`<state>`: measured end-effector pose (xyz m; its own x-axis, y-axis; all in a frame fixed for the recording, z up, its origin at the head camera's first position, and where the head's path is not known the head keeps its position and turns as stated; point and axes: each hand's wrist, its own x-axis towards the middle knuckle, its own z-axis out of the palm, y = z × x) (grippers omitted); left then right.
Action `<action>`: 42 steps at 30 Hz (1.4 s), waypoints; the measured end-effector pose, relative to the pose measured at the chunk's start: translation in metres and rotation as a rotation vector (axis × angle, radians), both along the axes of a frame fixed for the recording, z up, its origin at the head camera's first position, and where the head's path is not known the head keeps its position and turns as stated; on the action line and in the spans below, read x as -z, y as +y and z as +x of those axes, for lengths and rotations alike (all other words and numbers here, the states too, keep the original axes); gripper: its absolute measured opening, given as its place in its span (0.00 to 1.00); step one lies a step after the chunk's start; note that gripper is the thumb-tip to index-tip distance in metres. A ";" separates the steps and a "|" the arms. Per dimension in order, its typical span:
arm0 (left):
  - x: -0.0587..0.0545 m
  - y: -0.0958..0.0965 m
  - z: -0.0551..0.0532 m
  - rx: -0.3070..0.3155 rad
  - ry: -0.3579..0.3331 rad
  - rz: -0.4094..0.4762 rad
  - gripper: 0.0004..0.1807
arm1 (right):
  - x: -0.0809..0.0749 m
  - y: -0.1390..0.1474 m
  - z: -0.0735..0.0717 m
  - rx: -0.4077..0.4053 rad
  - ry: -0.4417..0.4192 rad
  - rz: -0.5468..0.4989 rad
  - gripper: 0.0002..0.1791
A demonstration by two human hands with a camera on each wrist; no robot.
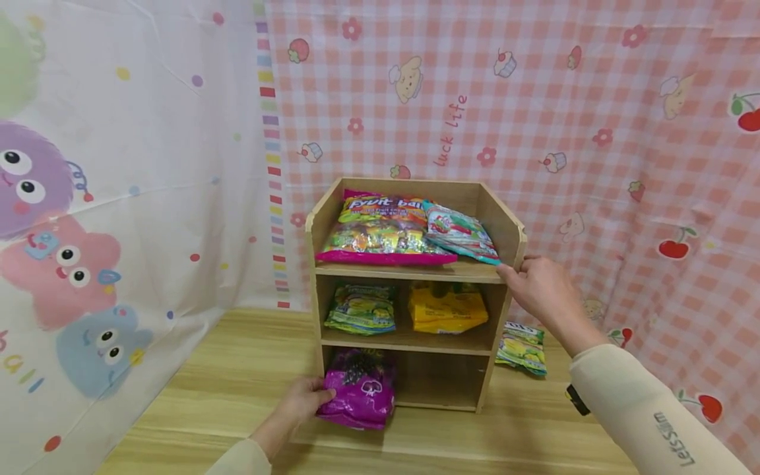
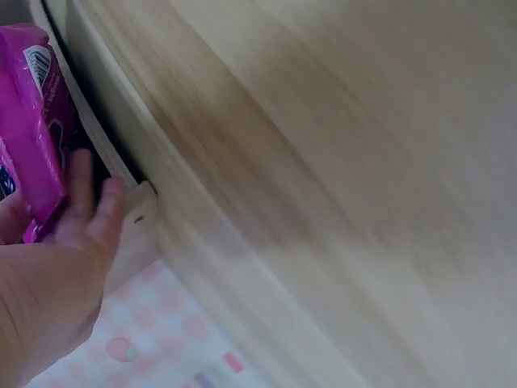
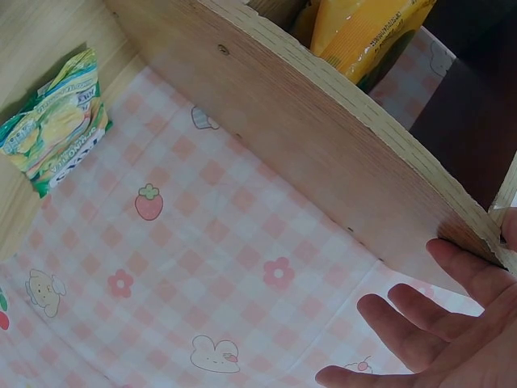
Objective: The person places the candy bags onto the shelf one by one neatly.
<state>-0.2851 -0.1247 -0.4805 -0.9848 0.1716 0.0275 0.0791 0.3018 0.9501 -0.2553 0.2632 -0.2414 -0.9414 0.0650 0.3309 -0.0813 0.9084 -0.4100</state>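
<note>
My left hand point(image 1: 301, 398) pinches the left edge of a shiny purple candy bag point(image 1: 359, 390), thumb in front and fingers behind. The bag sits at the left of the bottom compartment of a small wooden shelf point(image 1: 410, 344) and juts out past its front. In the left wrist view the fingers of my left hand point(image 2: 69, 242) lie along the purple bag point(image 2: 36, 121). With thumb and forefinger, my right hand point(image 1: 546, 290) grips the shelf's right side panel near the top board. The right wrist view shows the other fingers of my right hand point(image 3: 452, 331) spread outside the panel point(image 3: 266, 145).
On top lie a large fruit candy bag point(image 1: 386, 227) and a teal-red bag point(image 1: 460, 232). The middle compartment holds a green bag point(image 1: 362, 310) and a yellow bag point(image 1: 448, 309). A green-yellow bag point(image 1: 522, 348) lies on the table right of the shelf. Printed curtains point(image 1: 534, 86) hang behind.
</note>
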 end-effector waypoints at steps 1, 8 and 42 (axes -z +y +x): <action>0.000 -0.001 0.001 -0.004 0.017 -0.031 0.17 | 0.000 0.000 0.000 0.002 -0.002 0.002 0.31; -0.002 -0.008 0.012 -0.104 0.446 -0.408 0.17 | 0.000 0.001 0.000 0.005 -0.004 0.002 0.31; 0.011 0.048 0.024 0.203 0.899 -1.232 0.34 | 0.000 0.000 0.001 -0.015 0.002 -0.009 0.31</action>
